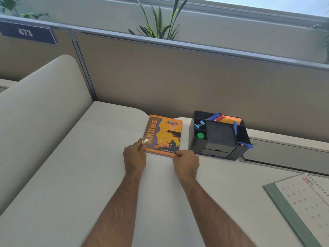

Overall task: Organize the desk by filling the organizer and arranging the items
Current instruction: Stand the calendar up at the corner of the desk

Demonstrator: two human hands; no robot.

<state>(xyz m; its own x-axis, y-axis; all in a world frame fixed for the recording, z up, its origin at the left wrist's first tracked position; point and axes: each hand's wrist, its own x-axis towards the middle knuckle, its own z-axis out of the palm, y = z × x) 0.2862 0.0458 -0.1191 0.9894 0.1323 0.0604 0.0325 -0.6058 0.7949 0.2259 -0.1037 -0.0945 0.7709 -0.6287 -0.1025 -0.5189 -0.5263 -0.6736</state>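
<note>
Both hands on the orange notebook, which lies flat on the white desk close to the back edge, just in front of the beige partition. Left hand pinches the notebook's near-left corner, thumb on top of the cover, fingers closed around the edge. Right hand is curled at the near-right corner, fingers closed; it's touching the corner, but can't tell if it's gripping or just pressing against it. Notebook sits slightly skewed to the desk edge, cover up, "Exercise Note Book" text along the near side. Black organizer stands just beside the notebook on its right, a narrow gap between them, also against the back edge. Organizer contents: blue and red markers plus an orange pad in the rear section, blue clips in the small left compartment, green round item in the compartment nearer, blue pen leaning in the right slot, another pen poking out over the near-right corner. Middle tray looks bare. Two small drawers on the front face, closed. Calendar showing June lies flat on a green backing at the desk's right edge, well apart from the notebook.
</note>
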